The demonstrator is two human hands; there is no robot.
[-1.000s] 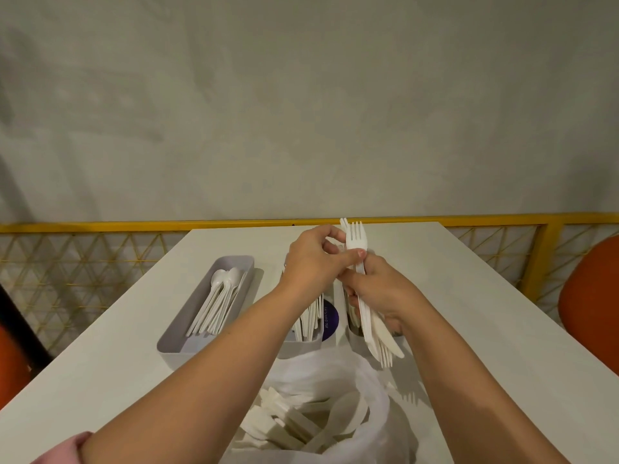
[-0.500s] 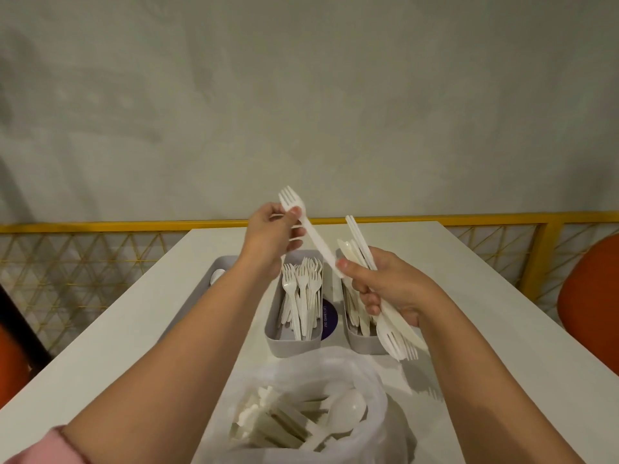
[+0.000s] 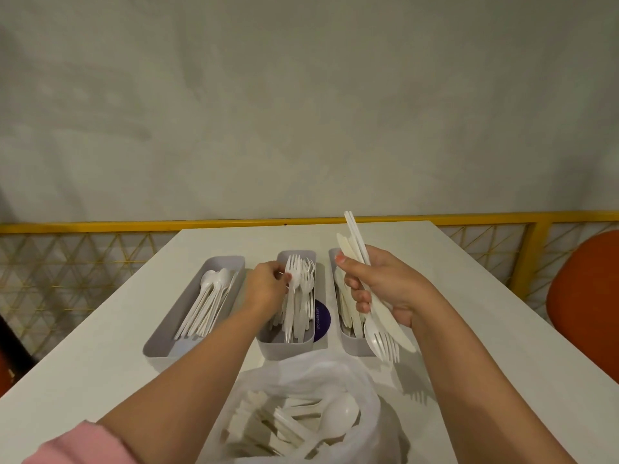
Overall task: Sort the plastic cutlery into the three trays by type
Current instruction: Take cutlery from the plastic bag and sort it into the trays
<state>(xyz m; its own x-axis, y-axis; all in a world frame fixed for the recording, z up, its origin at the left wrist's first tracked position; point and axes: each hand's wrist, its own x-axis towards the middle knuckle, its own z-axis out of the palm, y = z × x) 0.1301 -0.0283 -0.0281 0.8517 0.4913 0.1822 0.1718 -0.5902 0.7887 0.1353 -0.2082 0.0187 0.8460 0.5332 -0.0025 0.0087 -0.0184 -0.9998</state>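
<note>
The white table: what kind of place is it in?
Probably a café or canteen seating area: a plain white table, an orange chair beside it, a yellow railing behind, and grey trays of disposable plastic cutlery.

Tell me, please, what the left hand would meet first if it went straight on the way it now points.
Probably the forks in the middle tray: the left hand, pinching one fork at its neck, points right across them. Beyond lies that tray's right wall; depth is unclear.
</note>
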